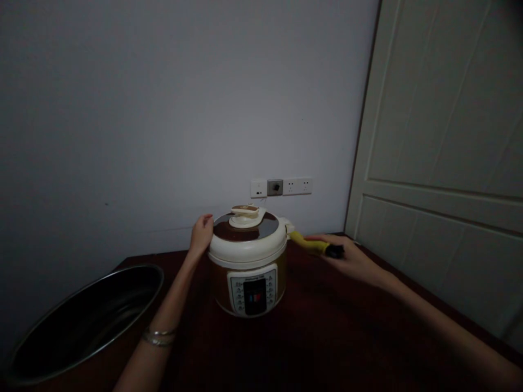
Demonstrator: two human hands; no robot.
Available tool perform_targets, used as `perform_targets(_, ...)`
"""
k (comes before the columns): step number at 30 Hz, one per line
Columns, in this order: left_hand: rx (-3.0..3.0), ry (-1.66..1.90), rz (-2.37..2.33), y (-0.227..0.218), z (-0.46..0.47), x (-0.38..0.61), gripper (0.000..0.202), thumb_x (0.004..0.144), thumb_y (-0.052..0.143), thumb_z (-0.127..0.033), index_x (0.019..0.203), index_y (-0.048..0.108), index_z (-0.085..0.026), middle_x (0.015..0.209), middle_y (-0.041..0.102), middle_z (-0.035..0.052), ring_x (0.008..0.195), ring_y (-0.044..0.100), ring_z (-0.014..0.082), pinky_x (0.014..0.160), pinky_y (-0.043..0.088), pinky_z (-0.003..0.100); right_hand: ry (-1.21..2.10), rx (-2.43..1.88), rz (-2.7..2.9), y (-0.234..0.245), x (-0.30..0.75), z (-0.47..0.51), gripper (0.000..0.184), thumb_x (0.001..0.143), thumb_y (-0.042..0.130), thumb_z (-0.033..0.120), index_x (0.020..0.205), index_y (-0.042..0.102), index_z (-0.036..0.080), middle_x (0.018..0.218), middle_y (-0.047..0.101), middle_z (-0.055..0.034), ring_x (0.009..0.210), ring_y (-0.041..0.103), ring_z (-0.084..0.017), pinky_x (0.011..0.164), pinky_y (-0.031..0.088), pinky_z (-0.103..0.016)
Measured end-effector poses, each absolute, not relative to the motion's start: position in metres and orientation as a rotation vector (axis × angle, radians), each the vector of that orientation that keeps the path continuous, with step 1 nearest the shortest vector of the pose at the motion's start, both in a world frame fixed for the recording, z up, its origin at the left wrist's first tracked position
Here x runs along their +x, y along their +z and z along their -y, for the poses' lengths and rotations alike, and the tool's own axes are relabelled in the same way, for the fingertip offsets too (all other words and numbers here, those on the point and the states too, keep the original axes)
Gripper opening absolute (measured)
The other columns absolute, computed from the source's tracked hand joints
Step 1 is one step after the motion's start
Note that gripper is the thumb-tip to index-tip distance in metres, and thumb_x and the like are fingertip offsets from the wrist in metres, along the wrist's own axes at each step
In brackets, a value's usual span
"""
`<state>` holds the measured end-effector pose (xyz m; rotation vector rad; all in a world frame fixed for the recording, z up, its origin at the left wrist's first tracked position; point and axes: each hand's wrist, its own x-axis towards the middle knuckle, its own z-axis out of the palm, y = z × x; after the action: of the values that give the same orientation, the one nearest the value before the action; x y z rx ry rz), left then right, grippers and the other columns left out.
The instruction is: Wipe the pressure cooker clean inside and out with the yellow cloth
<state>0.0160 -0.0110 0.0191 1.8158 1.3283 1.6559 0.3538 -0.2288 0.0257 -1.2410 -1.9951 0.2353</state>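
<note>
Maroon tabletop (327,321) bears a cream-gold cooker (247,250), right fingers (321,237) clasping a yellow tool (304,243), grip of left fingers (206,218) unclear

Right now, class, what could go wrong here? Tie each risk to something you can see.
The yellow tool in the right hand is angled at the lug of the cooker; it might slip and scratch the white surface. The left hand is at the lid's opposite edge, so the cooker could turn or slide under a hard push. Dim light may make either harder to spot.
</note>
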Motion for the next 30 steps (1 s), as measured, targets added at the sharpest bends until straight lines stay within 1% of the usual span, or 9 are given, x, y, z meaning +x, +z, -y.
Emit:
perform_targets(4, 2.008, 1.597, -1.381, 0.042, 0.011, 0.010, 0.033, 0.078, 0.044, -0.031, 0.098, 0.063, -0.012, 0.105, 0.065, 0.0145, 0.100, 0.059, 0.0227, 0.091, 0.042, 0.035, 0.246, -1.517, 2.076, -0.038, 0.371, 0.255, 0.053, 0.076, 0.048, 0.020, 0.128, 0.052, 0.020, 0.132, 0.053, -0.0108, 0.120, 0.050, -0.024, 0.104, 0.035, -0.044)
perform_targets(9, 2.250, 1.372, -1.494, 0.081, 0.006, -0.007, 0.028, 0.076, 0.047, -0.027, 0.090, 0.065, -0.012, 0.102, 0.067, 0.0157, 0.095, 0.061, 0.0234, 0.088, 0.043, 0.034, 0.362, -1.702, 2.235, -0.101, 0.370, 0.290, 0.068, 0.068, 0.048, 0.012, 0.133, 0.048, 0.031, 0.139, 0.046, -0.0048, 0.127, 0.043, -0.022, 0.107, 0.035, -0.035)
perform_targets(13, 2.378, 1.223, -1.597, 0.084, 0.000, -0.022, 0.019, 0.073, 0.051, -0.026, 0.077, 0.065, -0.015, 0.094, 0.069, 0.0161, 0.094, 0.061, 0.0264, 0.087, 0.042, 0.036, 0.585, -1.847, 2.212, -0.116, 0.366, 0.313, 0.070, 0.067, 0.060, 0.025, 0.134, 0.044, 0.039, 0.139, 0.046, -0.0005, 0.127, 0.043, -0.026, 0.106, 0.035, -0.035)
perform_targets(15, 2.323, 1.194, -1.602, 0.075, -0.002, -0.026, 0.012, 0.070, 0.055, -0.027, 0.067, 0.062, -0.017, 0.084, 0.069, 0.0147, 0.095, 0.061, 0.0273, 0.088, 0.041, 0.036, 0.715, -1.878, 2.180, -0.113, 0.366, 0.319, 0.080, 0.062, 0.069, 0.034, 0.136, 0.040, 0.039, 0.141, 0.043, -0.0009, 0.128, 0.040, -0.029, 0.107, 0.034, -0.037)
perform_targets(17, 2.211, 1.119, -1.583, 0.065, -0.004, -0.029, 0.015, 0.067, 0.059, -0.029, 0.056, 0.056, -0.019, 0.071, 0.067, 0.0121, 0.092, 0.062, 0.0276, 0.086, 0.041, 0.037, 0.816, -1.861, 2.157, -0.106, 0.367, 0.320, 0.085, 0.060, 0.072, 0.040, 0.138, 0.037, 0.037, 0.142, 0.041, -0.0021, 0.128, 0.040, -0.030, 0.106, 0.034, -0.038)
perform_targets(21, 2.058, 0.937, -1.559, 0.052, -0.003, -0.038, 0.029, 0.067, 0.060, -0.037, 0.046, 0.051, -0.018, 0.048, 0.058, 0.0075, 0.066, 0.063, 0.0250, 0.073, 0.047, 0.038, 0.757, -1.771, 2.048, -0.079, 0.367, 0.304, 0.067, 0.074, 0.059, 0.054, 0.136, 0.042, 0.035, 0.134, 0.052, -0.0063, 0.120, 0.050, -0.028, 0.102, 0.039, -0.038)
perform_targets(24, 1.873, 0.821, -1.485, 0.050, 0.003, -0.049, 0.037, 0.065, 0.061, -0.049, 0.055, 0.058, -0.014, 0.051, 0.061, 0.0097, 0.055, 0.062, 0.0219, 0.062, 0.050, 0.036, 0.574, -1.646, 2.013, -0.040, 0.366, 0.278, 0.060, 0.079, 0.050, 0.057, 0.133, 0.049, 0.029, 0.114, 0.065, -0.0100, 0.106, 0.059, -0.027, 0.094, 0.045, -0.039)
perform_targets(27, 1.635, 0.676, -1.287, 0.046, 0.006, -0.059, 0.051, 0.060, 0.064, -0.060, 0.069, 0.063, -0.010, 0.065, 0.067, 0.0141, 0.060, 0.063, 0.0218, 0.060, 0.051, 0.034, 0.417, -1.559, 2.031, 0.005, 0.365, 0.242, 0.064, 0.083, 0.042, 0.059, 0.133, 0.048, 0.019, 0.096, 0.069, -0.0102, 0.087, 0.065, -0.024, 0.082, 0.050, -0.036)
perform_targets(30, 1.527, 0.604, -1.157, 0.039, 0.007, -0.060, 0.057, 0.061, 0.063, -0.064, 0.082, 0.065, -0.012, 0.074, 0.067, 0.0120, 0.067, 0.063, 0.0199, 0.058, 0.051, 0.030, 0.229, -1.609, 2.048, 0.036, 0.367, 0.195, 0.070, 0.082, 0.042, 0.061, 0.130, 0.049, 0.011, 0.086, 0.070, -0.0111, 0.073, 0.065, -0.022, 0.070, 0.051, -0.033)
